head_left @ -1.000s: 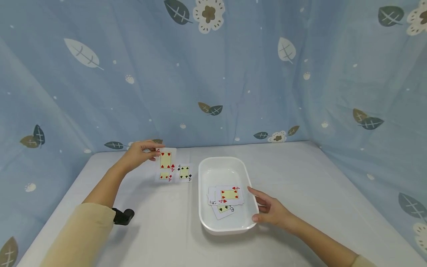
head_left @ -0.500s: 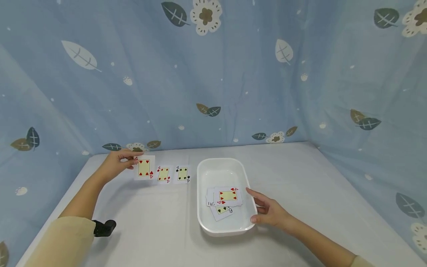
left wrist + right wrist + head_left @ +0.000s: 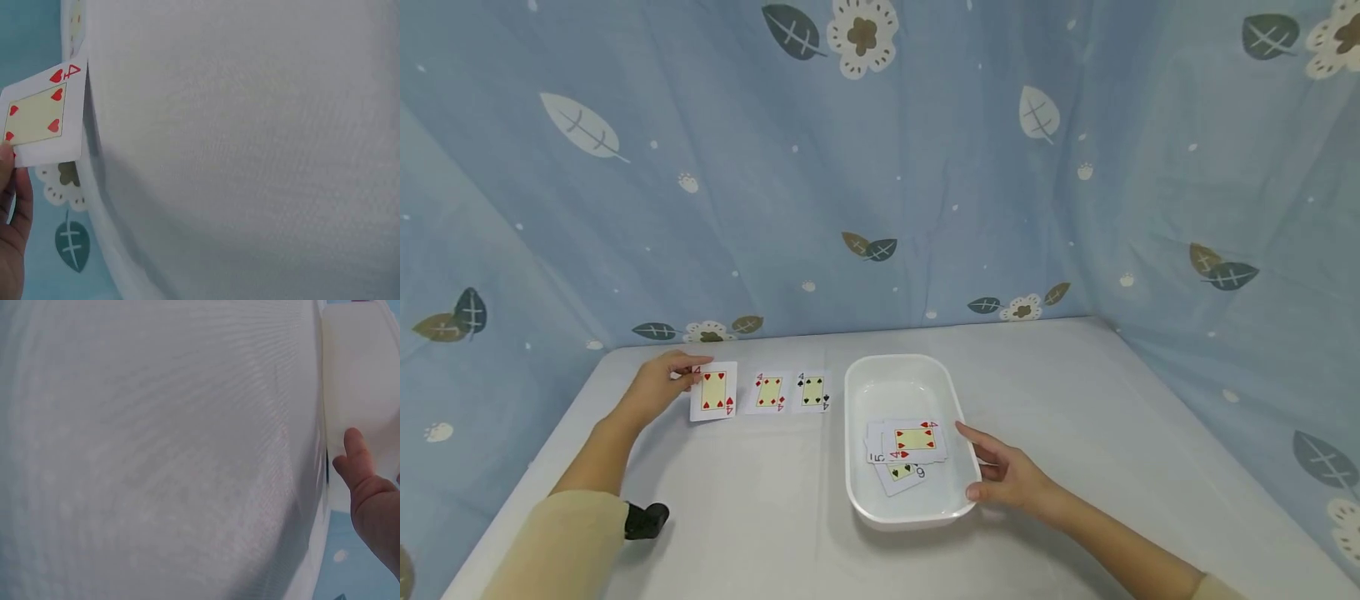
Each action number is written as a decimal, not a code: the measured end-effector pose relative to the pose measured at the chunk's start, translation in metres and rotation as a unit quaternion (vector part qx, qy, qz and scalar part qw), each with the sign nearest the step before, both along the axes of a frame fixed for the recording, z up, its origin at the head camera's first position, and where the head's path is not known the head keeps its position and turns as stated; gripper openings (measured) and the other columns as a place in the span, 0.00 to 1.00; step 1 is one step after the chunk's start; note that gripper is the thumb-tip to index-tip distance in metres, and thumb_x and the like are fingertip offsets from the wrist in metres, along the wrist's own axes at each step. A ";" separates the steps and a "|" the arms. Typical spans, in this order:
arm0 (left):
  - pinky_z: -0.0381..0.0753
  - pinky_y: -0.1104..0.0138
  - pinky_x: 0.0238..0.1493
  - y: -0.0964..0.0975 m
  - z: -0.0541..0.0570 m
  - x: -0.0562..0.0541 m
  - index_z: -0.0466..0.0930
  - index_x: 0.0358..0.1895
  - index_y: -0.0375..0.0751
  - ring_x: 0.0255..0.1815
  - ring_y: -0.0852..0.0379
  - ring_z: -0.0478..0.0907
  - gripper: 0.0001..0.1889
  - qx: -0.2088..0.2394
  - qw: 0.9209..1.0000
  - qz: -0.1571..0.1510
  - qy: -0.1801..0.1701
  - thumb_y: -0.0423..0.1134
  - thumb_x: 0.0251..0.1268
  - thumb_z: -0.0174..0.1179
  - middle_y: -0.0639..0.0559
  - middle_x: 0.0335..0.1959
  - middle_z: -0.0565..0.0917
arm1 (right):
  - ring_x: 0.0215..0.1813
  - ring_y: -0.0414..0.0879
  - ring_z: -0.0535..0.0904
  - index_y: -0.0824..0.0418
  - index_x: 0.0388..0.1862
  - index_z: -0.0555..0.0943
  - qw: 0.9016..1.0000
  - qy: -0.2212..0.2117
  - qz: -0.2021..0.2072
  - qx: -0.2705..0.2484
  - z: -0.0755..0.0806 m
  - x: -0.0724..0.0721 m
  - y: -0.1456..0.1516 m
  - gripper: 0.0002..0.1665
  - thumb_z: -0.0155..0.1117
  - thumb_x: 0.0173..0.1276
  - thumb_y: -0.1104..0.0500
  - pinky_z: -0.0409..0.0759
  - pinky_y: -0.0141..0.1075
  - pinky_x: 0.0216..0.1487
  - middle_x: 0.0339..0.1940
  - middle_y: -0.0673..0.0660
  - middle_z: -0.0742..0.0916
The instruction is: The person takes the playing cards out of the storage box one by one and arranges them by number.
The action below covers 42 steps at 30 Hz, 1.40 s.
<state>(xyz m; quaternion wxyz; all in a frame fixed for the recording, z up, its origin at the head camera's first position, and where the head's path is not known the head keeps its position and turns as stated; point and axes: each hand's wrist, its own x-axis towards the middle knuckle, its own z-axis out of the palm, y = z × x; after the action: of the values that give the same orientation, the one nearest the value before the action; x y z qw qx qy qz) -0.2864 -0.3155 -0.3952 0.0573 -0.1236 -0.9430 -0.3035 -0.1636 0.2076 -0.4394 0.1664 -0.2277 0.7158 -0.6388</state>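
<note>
We see a counter [image 3: 760, 508] spread with white cloth across the lower half of the head view. Near its far edge, left of the frame's centre, a four of diamonds [image 3: 768, 392] and a black-suited four [image 3: 812, 391] lie face up, side by side. Just right of them we find a white tub [image 3: 898, 392].

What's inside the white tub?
A red four lies on top; a card marked 5 and a black-pipped card show partly beneath. Whether more cards lie underneath is hidden.
</note>
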 end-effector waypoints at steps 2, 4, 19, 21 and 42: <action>0.78 0.57 0.41 0.001 -0.001 -0.001 0.75 0.59 0.33 0.44 0.43 0.75 0.19 -0.016 1.000 0.008 0.005 0.28 0.64 0.58 0.38 0.47 0.76 | 0.60 0.73 0.70 0.69 0.74 0.48 1.000 -0.003 -0.001 -0.001 0.000 0.001 0.000 0.51 0.68 0.60 0.64 0.81 0.38 0.48 0.67 0.82 0.61; 0.76 0.57 0.39 0.003 -0.002 -0.004 0.75 0.59 0.33 0.43 0.44 0.73 0.21 -0.033 0.999 0.013 0.003 0.28 0.62 0.60 0.38 0.45 0.75 | 0.61 0.72 0.70 0.69 0.74 0.49 1.000 -0.005 -0.002 0.000 0.001 0.001 -0.001 0.51 0.68 0.60 0.64 0.81 0.38 0.48 0.67 0.81 0.61; 0.73 0.49 0.48 0.023 -0.019 -0.018 0.67 0.64 0.31 0.45 0.41 0.69 0.28 -0.071 0.996 0.038 -0.047 0.26 0.59 0.60 0.34 0.48 0.68 | 0.61 0.71 0.70 0.68 0.74 0.49 1.000 -0.008 -0.013 0.014 0.002 0.002 -0.002 0.51 0.68 0.59 0.65 0.81 0.38 0.49 0.67 0.81 0.61; 0.72 0.47 0.52 0.025 -0.020 -0.018 0.67 0.64 0.30 0.47 0.39 0.70 0.28 -0.084 0.994 0.042 -0.050 0.26 0.59 0.60 0.33 0.49 0.67 | 0.61 0.71 0.70 0.68 0.74 0.49 1.000 -0.009 -0.015 0.017 0.003 0.002 -0.002 0.51 0.68 0.59 0.66 0.81 0.38 0.48 0.68 0.80 0.61; 0.69 0.40 0.54 0.021 -0.026 -0.020 0.73 0.58 0.28 0.57 0.30 0.70 0.21 -0.163 0.984 0.036 -0.061 0.32 0.62 0.60 0.28 0.52 0.74 | 0.61 0.68 0.72 0.66 0.75 0.49 1.000 -0.014 -0.007 0.022 0.003 0.001 -0.001 0.50 0.67 0.61 0.65 0.81 0.39 0.49 0.69 0.79 0.59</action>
<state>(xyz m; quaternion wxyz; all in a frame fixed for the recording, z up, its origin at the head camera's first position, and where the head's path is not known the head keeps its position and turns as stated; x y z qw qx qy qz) -0.3068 -0.2943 -0.4216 -0.0104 -0.0781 -0.9855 -0.1502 -0.1626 0.2061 -0.4362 0.1768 -0.2102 0.7287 -0.6274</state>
